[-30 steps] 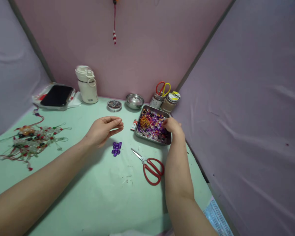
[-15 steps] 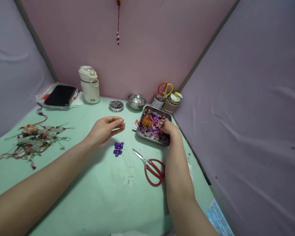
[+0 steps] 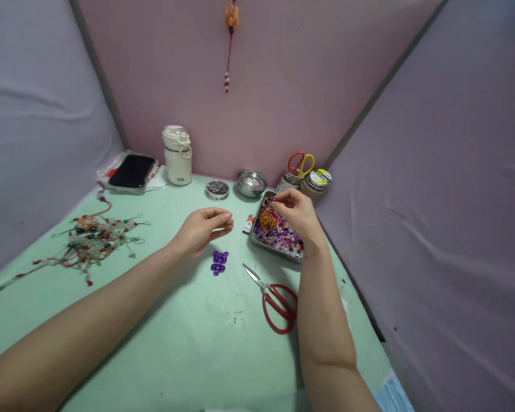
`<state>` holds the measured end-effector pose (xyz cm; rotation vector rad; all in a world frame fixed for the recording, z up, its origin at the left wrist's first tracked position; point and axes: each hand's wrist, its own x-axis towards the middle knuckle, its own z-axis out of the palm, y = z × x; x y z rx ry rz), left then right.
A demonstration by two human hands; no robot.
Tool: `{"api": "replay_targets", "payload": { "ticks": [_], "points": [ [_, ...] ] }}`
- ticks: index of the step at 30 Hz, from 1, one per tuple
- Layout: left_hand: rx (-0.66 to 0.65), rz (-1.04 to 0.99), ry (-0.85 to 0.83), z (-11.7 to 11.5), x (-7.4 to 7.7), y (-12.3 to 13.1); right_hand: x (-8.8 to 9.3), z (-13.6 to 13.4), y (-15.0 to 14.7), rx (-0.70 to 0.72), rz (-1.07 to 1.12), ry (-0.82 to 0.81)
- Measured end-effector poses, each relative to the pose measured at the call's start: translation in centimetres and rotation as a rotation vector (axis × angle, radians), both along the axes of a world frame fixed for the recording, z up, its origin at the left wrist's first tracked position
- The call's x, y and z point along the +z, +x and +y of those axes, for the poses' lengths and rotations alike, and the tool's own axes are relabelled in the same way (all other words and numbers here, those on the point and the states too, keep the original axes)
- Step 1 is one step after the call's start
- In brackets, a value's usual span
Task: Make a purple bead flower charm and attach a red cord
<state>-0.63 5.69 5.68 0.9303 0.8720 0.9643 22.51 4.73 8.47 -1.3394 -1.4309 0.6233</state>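
Observation:
My right hand is over the metal tray of mixed beads, its thumb and forefinger closed at the tips on what looks like a small purple bead. Under it, a tangle of yellow cord lies among the beads. My left hand hovers left of the tray, thumb and fingers pinched together; anything between them is too small to make out. Just below that hand, a small cluster of purple beads lies on the green tabletop. Red-handled scissors rest in front of the tray, blades pointing up-left.
Several beaded ornaments lie on the left. Along the back stand a phone, a white bottle, a round tin, a metal bowl and jars, one holding scissors. A beaded tassel hangs on the pink wall.
My right hand has lifted from among the beads and is now above the tray's far part. My left hand keeps its pinch. The whole view has shifted, so things appear further right.

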Motion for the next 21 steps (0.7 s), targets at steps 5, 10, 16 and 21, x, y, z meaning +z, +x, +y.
{"api": "replay_targets", "payload": {
  "ticks": [5,10,16,21],
  "points": [
    [-0.040,0.010,0.010,-0.2,0.2,-0.1,-1.2,0.6,-4.4,0.212,0.238,-0.036],
    [-0.135,0.027,-0.018,-0.4,0.3,-0.5,-2.2,1.1,-5.6,0.228,0.475,-0.175],
    [-0.150,0.008,-0.062,-0.5,0.2,-0.4,-2.2,0.7,-6.5,0.258,0.567,-0.253],
    [-0.114,-0.030,-0.098,-0.5,0.1,-0.4,-2.4,0.6,-6.9,0.269,0.563,-0.240]
  ]
}}
